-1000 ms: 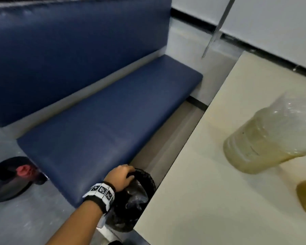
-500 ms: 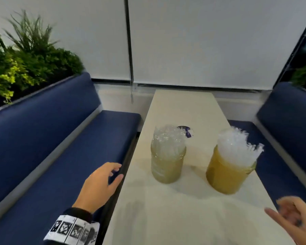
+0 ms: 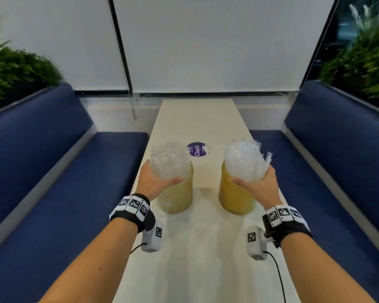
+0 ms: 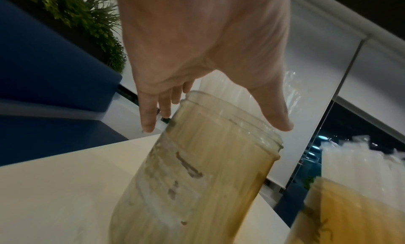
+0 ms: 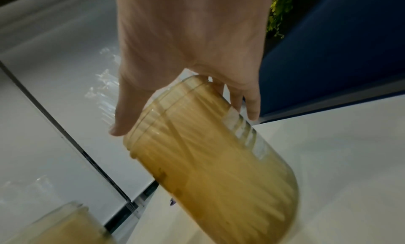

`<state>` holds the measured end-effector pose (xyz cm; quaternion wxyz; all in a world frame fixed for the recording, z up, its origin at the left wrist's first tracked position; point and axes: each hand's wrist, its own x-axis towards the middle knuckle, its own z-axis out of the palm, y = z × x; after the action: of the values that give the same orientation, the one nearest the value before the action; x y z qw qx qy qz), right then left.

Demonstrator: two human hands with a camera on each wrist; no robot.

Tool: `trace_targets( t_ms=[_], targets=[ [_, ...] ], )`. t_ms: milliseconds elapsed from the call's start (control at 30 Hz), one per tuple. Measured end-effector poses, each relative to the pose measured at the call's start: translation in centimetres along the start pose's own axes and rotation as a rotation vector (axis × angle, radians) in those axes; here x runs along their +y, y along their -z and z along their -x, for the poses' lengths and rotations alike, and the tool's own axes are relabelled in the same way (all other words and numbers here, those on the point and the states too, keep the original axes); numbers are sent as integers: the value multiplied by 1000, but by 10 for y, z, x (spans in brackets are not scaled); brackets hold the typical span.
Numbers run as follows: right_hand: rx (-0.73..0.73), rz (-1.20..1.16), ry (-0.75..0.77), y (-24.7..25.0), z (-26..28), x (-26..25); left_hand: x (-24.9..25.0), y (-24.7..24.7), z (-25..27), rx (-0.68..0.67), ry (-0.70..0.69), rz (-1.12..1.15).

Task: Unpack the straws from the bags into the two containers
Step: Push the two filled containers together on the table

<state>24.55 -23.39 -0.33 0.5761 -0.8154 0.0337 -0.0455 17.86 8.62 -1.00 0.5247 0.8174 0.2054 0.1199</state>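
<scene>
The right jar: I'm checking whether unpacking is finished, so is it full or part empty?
Full: the right jar is packed with clear straws standing above its rim.

Translucent amber plastic jars (image 3: 176,193), clear glossy straws (image 3: 169,159), matt table (image 3: 197,248).

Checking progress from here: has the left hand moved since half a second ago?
Yes. The left hand was off the table's left edge, over the bench; it now reaches forward and rightward to the left jar, fingers spread around its rim.
</scene>
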Motion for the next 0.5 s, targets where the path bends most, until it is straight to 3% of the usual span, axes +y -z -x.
trace_targets(
  t_ms=[233,500],
  targets=[
    [-116,97,43,-37,21,-1,-7,-20,6,38,-86,32],
    [-28,183,49,-64,15,4,-14,-37,6,193,-131,27]
  ],
)
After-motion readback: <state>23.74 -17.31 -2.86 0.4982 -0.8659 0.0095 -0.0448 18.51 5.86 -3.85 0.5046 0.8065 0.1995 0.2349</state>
